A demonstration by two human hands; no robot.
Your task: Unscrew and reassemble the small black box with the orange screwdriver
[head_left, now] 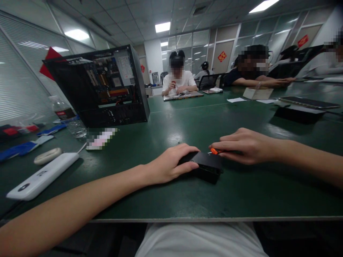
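Note:
A small black rectangular box (207, 166) lies on the green table in front of me. My left hand (177, 162) grips its left end, thumb on the near side and fingers over the far side. Held in my right hand (241, 146) is a screwdriver (214, 151) with an orange and black handle. Its short metal tip points left, close above the box's top near the far right corner. Whether the tip touches the box I cannot tell. Part of the screwdriver's handle is hidden inside my fingers.
An opened computer case (115, 85) stands at the back left. Beside it are a water bottle (64, 114), a white power strip (45, 175) and a coiled white cable (48, 156). Across the table (171, 203) sit other people. A black device (300, 112) and a small box (257, 93) lie right.

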